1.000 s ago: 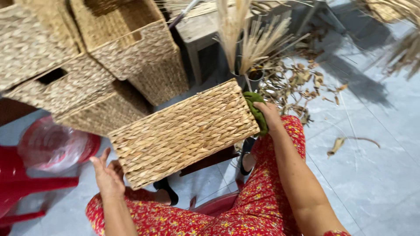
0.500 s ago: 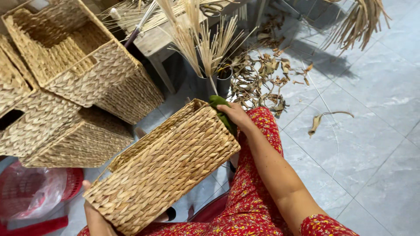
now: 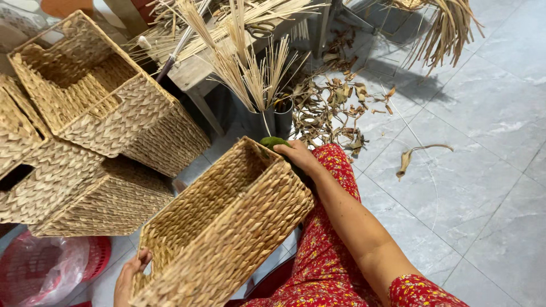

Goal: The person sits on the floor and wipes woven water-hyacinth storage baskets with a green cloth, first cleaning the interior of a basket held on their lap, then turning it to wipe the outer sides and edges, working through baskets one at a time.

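A rectangular woven straw basket (image 3: 227,227) rests on my lap, tilted so its open top faces up and to the left. My left hand (image 3: 129,277) grips its near corner at the bottom of the view. My right hand (image 3: 298,154) holds the far corner, with a green object (image 3: 272,141) pressed under the fingers against the rim. My red flowered clothing (image 3: 335,250) lies under the basket.
Several finished woven baskets (image 3: 85,96) are stacked at the left. A wooden bench (image 3: 199,68) carries dry stalks; a dark pot (image 3: 267,116) of straw stands behind the basket. Dry leaf scraps (image 3: 335,108) litter the grey tile floor. A red plastic basket (image 3: 51,267) sits lower left.
The basket has turned from bottom-up to showing its open inside. My left hand moved from free in the air to gripping the near corner. The view shifted right and down.
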`<control>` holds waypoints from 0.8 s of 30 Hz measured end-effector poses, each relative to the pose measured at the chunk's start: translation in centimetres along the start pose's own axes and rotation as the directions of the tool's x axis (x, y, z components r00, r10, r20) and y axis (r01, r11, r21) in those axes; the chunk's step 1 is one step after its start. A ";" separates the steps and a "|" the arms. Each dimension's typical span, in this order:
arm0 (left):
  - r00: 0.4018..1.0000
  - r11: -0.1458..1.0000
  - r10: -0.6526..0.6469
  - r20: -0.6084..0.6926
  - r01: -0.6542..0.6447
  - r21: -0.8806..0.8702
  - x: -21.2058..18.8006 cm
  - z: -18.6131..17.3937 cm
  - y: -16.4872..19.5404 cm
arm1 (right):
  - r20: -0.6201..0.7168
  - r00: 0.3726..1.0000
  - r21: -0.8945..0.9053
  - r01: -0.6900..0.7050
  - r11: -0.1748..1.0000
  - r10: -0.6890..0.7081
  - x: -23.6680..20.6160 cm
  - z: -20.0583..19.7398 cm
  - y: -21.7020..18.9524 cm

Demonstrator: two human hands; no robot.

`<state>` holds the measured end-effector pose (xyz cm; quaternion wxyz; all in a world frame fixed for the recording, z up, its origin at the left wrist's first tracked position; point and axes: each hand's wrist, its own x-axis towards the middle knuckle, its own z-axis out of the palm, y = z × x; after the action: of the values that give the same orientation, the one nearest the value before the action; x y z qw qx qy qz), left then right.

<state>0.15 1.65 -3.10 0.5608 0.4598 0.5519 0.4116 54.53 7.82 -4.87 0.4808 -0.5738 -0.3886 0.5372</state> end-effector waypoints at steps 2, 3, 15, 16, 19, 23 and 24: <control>0.999 0.998 0.034 -0.022 -0.035 -0.048 -0.8 -0.3 -0.2 | -0.001 0.999 0.093 0.054 0.994 -0.055 -0.3 -0.4 0.0; 0.998 0.996 0.050 -0.037 -0.052 -0.071 -1.3 -0.4 -0.1 | 0.001 0.997 0.139 0.080 0.987 -0.081 -0.6 -0.6 -0.1; 0.834 0.875 0.456 -0.312 -0.484 -0.016 -11.2 6.7 3.8 | -0.155 0.954 0.483 0.301 0.822 -0.258 -9.3 -3.2 -1.4; 0.825 0.859 0.472 -0.312 -0.510 -0.047 -11.5 7.0 3.9 | -0.201 0.922 0.378 0.384 0.842 -0.330 -10.4 -3.6 -2.1; 0.794 0.831 0.495 -0.353 -0.551 -0.072 -12.0 7.8 3.6 | -0.288 0.855 0.376 0.515 0.770 -0.432 -13.5 -3.5 -4.3; 0.742 0.826 0.553 -0.379 -0.549 0.130 -13.0 8.9 2.7 | -0.262 0.810 0.258 0.582 0.771 -0.524 -17.4 -1.1 -6.0; 0.726 0.811 0.580 -0.369 -0.554 0.187 -13.3 9.2 2.7 | -0.173 0.832 0.234 0.554 0.799 -0.527 -17.7 0.6 -5.9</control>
<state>8.79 -11.18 2.43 0.2647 0.5272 0.5025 0.6320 52.17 -7.74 5.19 0.7072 -0.3927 -0.4337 0.3970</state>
